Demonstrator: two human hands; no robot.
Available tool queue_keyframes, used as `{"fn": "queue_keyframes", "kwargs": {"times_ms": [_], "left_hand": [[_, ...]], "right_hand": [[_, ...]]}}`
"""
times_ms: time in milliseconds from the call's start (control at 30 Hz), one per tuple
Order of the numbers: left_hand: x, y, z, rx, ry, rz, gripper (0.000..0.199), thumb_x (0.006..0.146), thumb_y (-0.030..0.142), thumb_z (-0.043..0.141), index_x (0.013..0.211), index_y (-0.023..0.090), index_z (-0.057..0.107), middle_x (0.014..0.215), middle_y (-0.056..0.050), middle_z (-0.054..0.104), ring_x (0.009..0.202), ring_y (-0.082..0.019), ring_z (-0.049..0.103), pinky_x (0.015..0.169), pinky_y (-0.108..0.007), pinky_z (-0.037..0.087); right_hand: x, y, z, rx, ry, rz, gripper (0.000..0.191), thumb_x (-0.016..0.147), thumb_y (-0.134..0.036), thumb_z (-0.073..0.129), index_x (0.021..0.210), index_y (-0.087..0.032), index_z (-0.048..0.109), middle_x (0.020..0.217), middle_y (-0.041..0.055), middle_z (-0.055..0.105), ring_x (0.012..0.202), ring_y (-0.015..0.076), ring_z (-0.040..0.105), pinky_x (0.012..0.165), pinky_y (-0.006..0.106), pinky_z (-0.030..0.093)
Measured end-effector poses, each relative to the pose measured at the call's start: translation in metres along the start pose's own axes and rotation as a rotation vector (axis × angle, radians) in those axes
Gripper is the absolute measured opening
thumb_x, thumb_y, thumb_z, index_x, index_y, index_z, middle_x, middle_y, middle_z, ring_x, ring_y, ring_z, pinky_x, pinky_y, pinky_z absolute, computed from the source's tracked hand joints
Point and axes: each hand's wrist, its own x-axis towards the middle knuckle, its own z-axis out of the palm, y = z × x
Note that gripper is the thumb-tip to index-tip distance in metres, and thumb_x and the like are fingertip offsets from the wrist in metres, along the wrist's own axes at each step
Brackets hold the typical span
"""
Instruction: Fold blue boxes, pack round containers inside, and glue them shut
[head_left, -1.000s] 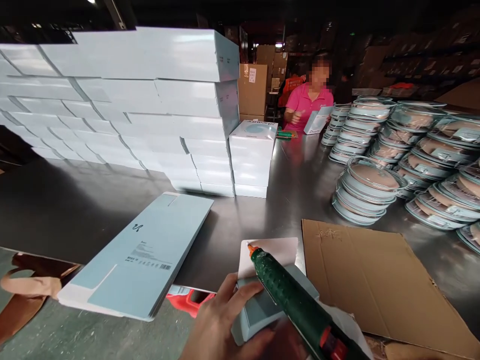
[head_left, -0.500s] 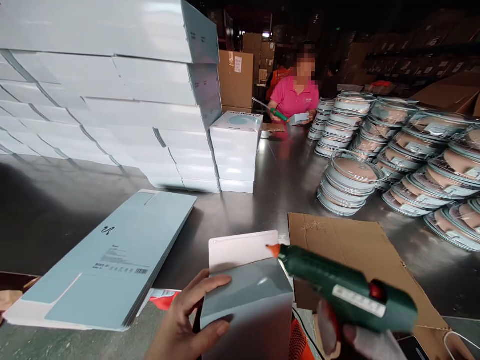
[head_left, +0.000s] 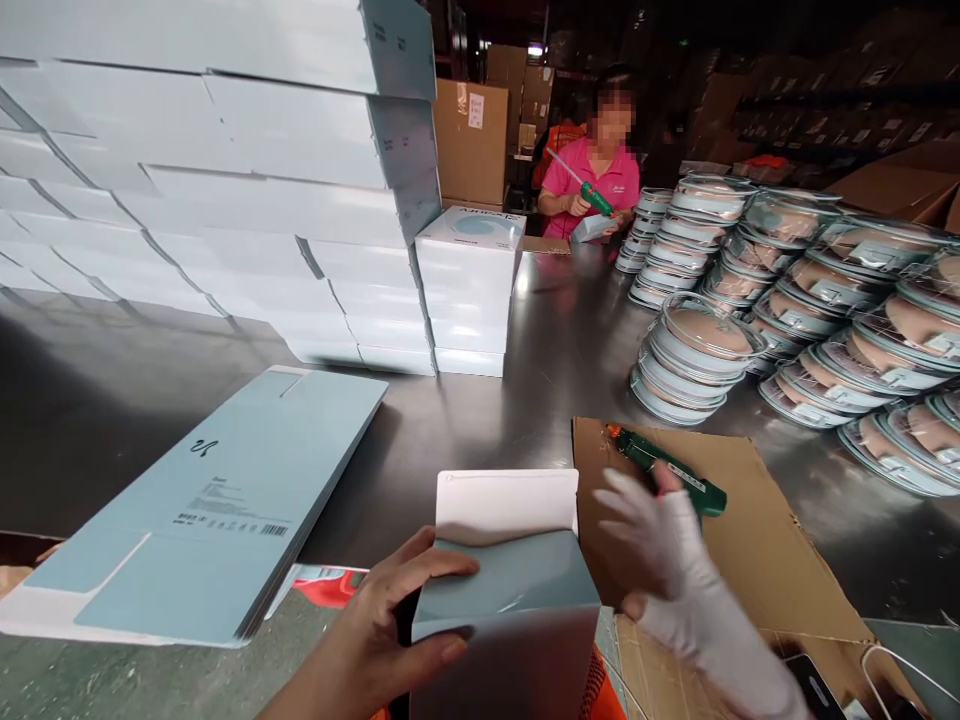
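My left hand point(head_left: 409, 620) grips the near left side of a light blue box point(head_left: 510, 580), fingers on its top and thumb on the front. A pale flap point(head_left: 506, 503) stands up at the box's far edge. To the right, my right hand point(head_left: 660, 530), in a white glove with bare fingertips showing, is spread and blurred by motion, holding nothing. Just beyond it the green glue gun point(head_left: 675, 472) with an orange tip lies on a flat cardboard sheet point(head_left: 750, 560).
Flat blue box blanks point(head_left: 217, 500) are stacked at left. Behind them rises a wall of white boxes point(head_left: 300, 200). Stacks of round clear-lidded packs point(head_left: 690, 360) stand at right. Across the metal table point(head_left: 547, 330), a person in pink point(head_left: 600, 175) holds another green glue gun.
The glue gun has gone from my right hand to the cardboard, and that hand has opened. My left hand still holds the box, which has shifted slightly right.
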Motion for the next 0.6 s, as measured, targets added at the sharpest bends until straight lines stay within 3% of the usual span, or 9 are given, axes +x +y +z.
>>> {"fn": "queue_keyframes", "kwargs": {"times_ms": [33, 100, 167, 267, 367, 433, 533, 600], "left_hand": [[0.0, 0.002, 0.004, -0.043, 0.009, -0.002, 0.039, 0.083, 0.054, 0.079, 0.117, 0.036, 0.078, 0.119, -0.011, 0.078, 0.133, -0.04, 0.062, 0.091, -0.041, 0.064], [0.0, 0.009, 0.014, -0.188, 0.072, -0.022, 0.037, 0.083, 0.056, 0.079, 0.112, 0.032, 0.076, 0.128, -0.011, 0.072, 0.126, -0.038, 0.067, 0.085, -0.037, 0.064], [-0.001, 0.017, 0.024, -0.385, 0.206, -0.041, 0.036, 0.083, 0.055, 0.081, 0.107, 0.032, 0.068, 0.135, -0.009, 0.066, 0.123, -0.035, 0.068, 0.087, -0.036, 0.062], [0.002, 0.026, 0.03, -0.557, 0.348, 0.0, 0.038, 0.086, 0.045, 0.083, 0.11, 0.037, 0.056, 0.126, -0.001, 0.066, 0.122, -0.029, 0.069, 0.094, -0.038, 0.059], [0.007, 0.027, 0.023, -0.466, 0.198, 0.082, 0.03, 0.092, 0.041, 0.077, 0.119, 0.04, 0.064, 0.116, -0.002, 0.062, 0.118, -0.026, 0.068, 0.097, -0.036, 0.057], [0.01, 0.024, 0.017, -0.38, 0.066, 0.1, 0.019, 0.094, 0.043, 0.074, 0.113, 0.037, 0.074, 0.114, -0.005, 0.059, 0.117, -0.027, 0.065, 0.096, -0.035, 0.057], [0.013, 0.02, 0.008, -0.316, 0.004, 0.077, 0.018, 0.095, 0.047, 0.071, 0.098, 0.032, 0.08, 0.111, -0.009, 0.059, 0.115, -0.028, 0.063, 0.093, -0.037, 0.058], [0.014, 0.021, 0.0, -0.28, 0.022, 0.093, 0.021, 0.092, 0.05, 0.074, 0.092, 0.03, 0.082, 0.11, -0.009, 0.061, 0.113, -0.029, 0.063, 0.094, -0.038, 0.058]], "right_hand": [[0.001, -0.002, 0.02, 0.092, -0.128, -0.014, 0.114, 0.082, -0.067, 0.075, 0.162, -0.04, -0.003, 0.154, 0.0123, 0.053, 0.127, 0.0258, 0.065, 0.106, 0.043, 0.053], [0.002, 0.0, 0.05, 0.151, -0.261, -0.042, 0.109, 0.09, -0.061, 0.069, 0.161, -0.04, -0.011, 0.145, 0.0109, 0.059, 0.12, 0.0245, 0.069, 0.103, 0.042, 0.055], [0.002, 0.006, 0.061, -0.01, -0.232, -0.126, 0.094, 0.094, -0.047, 0.066, 0.162, -0.036, 0.003, 0.133, 0.0105, 0.064, 0.114, 0.0253, 0.071, 0.1, 0.041, 0.057], [0.004, 0.013, 0.055, -0.31, -0.228, -0.346, 0.088, 0.081, -0.034, 0.078, 0.156, -0.036, 0.033, 0.134, 0.0109, 0.061, 0.117, 0.0296, 0.069, 0.099, 0.04, 0.058], [0.013, 0.007, 0.045, -0.413, -0.328, -0.538, 0.074, 0.082, -0.03, 0.081, 0.148, -0.038, 0.047, 0.136, 0.0096, 0.061, 0.117, 0.0262, 0.069, 0.097, 0.034, 0.059], [0.021, -0.002, 0.041, -0.422, -0.375, -0.601, 0.062, 0.088, -0.028, 0.077, 0.145, -0.037, 0.053, 0.136, 0.01, 0.061, 0.119, 0.0245, 0.068, 0.096, 0.032, 0.059], [0.026, -0.011, 0.038, -0.391, -0.401, -0.628, 0.054, 0.088, -0.028, 0.077, 0.139, -0.036, 0.061, 0.129, 0.0099, 0.065, 0.117, 0.0247, 0.069, 0.095, 0.034, 0.059], [0.025, -0.012, 0.034, -0.313, -0.418, -0.527, 0.05, 0.089, -0.031, 0.078, 0.137, -0.038, 0.065, 0.134, 0.0099, 0.065, 0.121, 0.0256, 0.069, 0.099, 0.036, 0.058]]}}
